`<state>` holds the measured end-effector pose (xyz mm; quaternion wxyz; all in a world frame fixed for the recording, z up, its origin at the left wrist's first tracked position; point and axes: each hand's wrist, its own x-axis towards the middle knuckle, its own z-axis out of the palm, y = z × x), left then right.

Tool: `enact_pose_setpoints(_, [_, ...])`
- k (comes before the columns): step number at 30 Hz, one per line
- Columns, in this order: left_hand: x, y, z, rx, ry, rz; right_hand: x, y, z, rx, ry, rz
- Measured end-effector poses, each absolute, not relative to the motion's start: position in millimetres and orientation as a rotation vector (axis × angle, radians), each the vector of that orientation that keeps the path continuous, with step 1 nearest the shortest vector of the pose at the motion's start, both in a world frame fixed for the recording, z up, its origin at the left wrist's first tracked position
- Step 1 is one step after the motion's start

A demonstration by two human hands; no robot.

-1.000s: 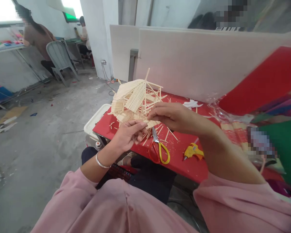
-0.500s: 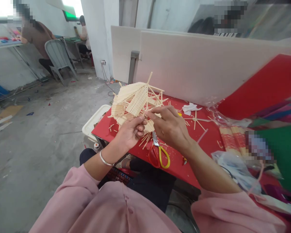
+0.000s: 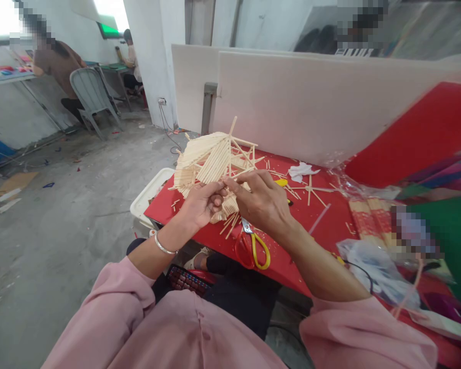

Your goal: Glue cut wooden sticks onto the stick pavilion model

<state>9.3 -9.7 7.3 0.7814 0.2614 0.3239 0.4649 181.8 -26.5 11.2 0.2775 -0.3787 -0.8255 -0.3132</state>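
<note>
A model built of thin pale wooden sticks (image 3: pixel 217 159), with slatted roof-like panels and an open frame on its right, stands on the red tabletop (image 3: pixel 307 256). In front of it, my left hand (image 3: pixel 204 202) has its fingers curled and its thumb pressed to the index finger. The fingertips of my right hand (image 3: pixel 263 199) pinch close against the left thumb tip. Whatever lies between them is too small to make out. Below my right hand lies a pair of scissors (image 3: pixel 253 248) with one red and one yellow handle loop. Loose sticks (image 3: pixel 230 224) lie beside the blades.
More sticks (image 3: pixel 310 189) and a crumpled white tissue (image 3: pixel 301 171) lie to the right. Plastic bags (image 3: pixel 372 266) cover the right side. Large white boards (image 3: pixel 311 107) lean behind the table. A white bin (image 3: pixel 149 192) stands left; farther off, a person sits beside a grey chair (image 3: pixel 94 92).
Both hands have shifted slightly left, and their fingertips stay together. The view has moved a little; the model and scissors look otherwise the same.
</note>
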Motion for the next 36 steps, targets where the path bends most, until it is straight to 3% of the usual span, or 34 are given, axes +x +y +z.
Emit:
enact_pose_setpoints(31, [1.8, -6.1, 11.1, 0.659, 0.738, 0.958, 180.1, -22.4, 6.6, -0.969, -2.217, -0.799])
enact_pose_setpoints(36, [-3.0, -14.6, 11.1, 0.642, 0.74, 0.936, 186.0, -31.9, 9.3, -0.971, -2.261, -0.655])
